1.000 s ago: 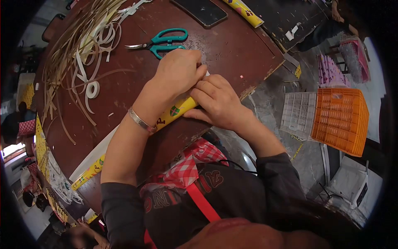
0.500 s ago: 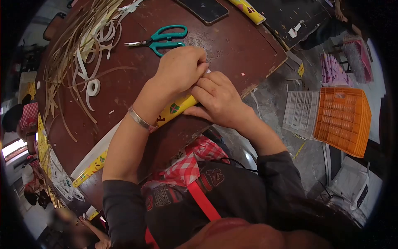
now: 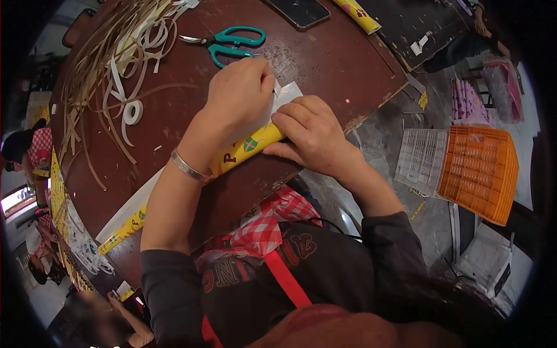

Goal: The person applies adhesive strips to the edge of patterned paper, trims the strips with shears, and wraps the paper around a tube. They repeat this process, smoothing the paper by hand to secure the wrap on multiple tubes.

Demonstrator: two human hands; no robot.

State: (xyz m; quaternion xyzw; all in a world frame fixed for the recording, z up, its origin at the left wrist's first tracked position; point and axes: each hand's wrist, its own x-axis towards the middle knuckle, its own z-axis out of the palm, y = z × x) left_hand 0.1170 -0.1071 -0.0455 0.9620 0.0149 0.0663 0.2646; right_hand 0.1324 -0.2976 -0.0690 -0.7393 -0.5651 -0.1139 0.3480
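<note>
A long yellow printed paper roll point(image 3: 249, 146) lies slantwise along the near side of the table, with a white paper flap point(image 3: 288, 93) standing out at its upper right end. My right hand point(image 3: 310, 133) grips the roll near that end, thumb below and fingers on top. My left hand point(image 3: 241, 90) is closed above the roll beside the white flap; whatever its fingertips pinch is hidden. Beyond my left hand lie teal-handled scissors point(image 3: 235, 42), blades apart and pointing left.
Brown and white strips point(image 3: 110, 69) heap at the table's far left, near a small white tape roll point(image 3: 133, 112). A phone point(image 3: 299, 13) and another yellow roll point(image 3: 360, 16) lie at the back. Orange point(image 3: 478, 174) and white crates point(image 3: 422, 159) stand to the right. Other people are at left.
My hands have drawn apart: the left has moved up and left, the right slightly right and down. More of the white flap and yellow print shows between them. The view has shifted slightly.
</note>
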